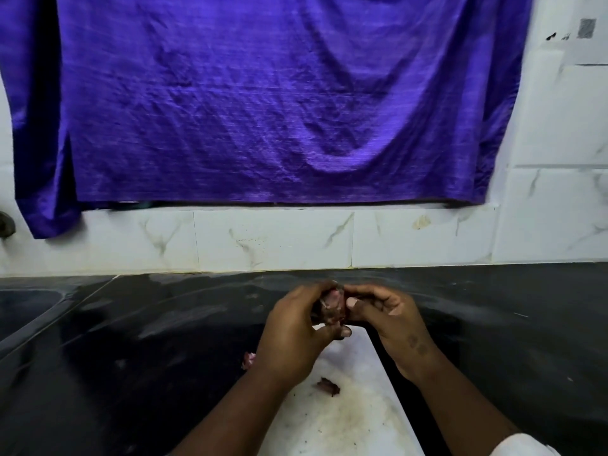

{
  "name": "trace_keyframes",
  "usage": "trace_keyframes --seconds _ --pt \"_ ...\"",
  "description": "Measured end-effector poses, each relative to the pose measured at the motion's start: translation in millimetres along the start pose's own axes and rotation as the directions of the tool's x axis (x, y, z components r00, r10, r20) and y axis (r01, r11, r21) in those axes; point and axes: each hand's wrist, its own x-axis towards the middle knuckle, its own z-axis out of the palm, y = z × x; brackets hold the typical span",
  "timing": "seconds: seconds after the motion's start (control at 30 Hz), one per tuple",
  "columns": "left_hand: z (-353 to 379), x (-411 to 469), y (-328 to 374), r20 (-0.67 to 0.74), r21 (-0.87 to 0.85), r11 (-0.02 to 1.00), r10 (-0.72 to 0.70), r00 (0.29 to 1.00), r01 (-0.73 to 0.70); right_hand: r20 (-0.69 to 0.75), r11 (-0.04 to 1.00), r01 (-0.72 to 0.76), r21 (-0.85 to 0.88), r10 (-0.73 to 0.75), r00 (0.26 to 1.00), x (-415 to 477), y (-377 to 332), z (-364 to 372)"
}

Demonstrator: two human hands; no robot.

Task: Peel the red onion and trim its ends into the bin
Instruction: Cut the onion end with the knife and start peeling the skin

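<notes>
Left hand [296,327] and right hand [391,320] meet around a small red onion [332,307] with dark, papery skin, holding it in the air. The left hand's fingers curl round the onion's left side, with the thumb tucked under it. The right hand pinches the onion's right side, thumbnail facing up.

The onion's long axis runs roughly upright, with a paler, partly bared end pointing up and away from the person. Most of the bulb is hidden by fingers.

Directly below the onion lies a white, speckled flat surface [345,419]; whether it is a board or a bin I cannot tell. Below the onion a dark scrap of onion skin [328,385] rests on it. Below and left of the onion, a pinkish scrap [248,359] sits at its edge. A glossy black stone countertop [131,340] spreads to either side of the onion. Beyond the onion rise white marble-veined wall tiles [273,241], and above them hangs a creased purple cloth [279,93].
</notes>
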Motion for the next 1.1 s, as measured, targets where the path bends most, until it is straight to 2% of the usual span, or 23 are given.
trace_keyframes --seconds 0.17,0.33,0.57,0.73,1.0,1.1 --pt "0 -2 4 -0.003 0.183 0.98 0.085 0.996 -0.083 -0.089 0.99 0.085 -0.11 -0.095 0.991 3 6 0" --pt "0 -2 7 -0.019 0.277 0.957 0.095 0.995 -0.086 -0.121 0.972 0.155 -0.178 -0.178 0.976 3 6 2" --pt "4 -1 9 -0.009 0.314 0.944 0.106 0.994 -0.098 -0.178 0.952 0.12 -0.282 -0.175 0.968 3 5 7" --pt "4 -1 9 -0.011 0.278 0.958 0.074 0.997 -0.068 -0.17 0.973 0.103 -0.205 -0.139 0.976 3 3 4" --pt "-1 0 14 0.019 0.369 0.924 0.1 0.995 -0.1 -0.144 0.959 0.146 -0.243 -0.185 0.972 -1 -6 11" --pt "1 1 14 0.013 0.373 0.922 0.106 0.994 -0.103 -0.158 0.935 0.165 -0.313 -0.222 0.962 -1 -7 13"
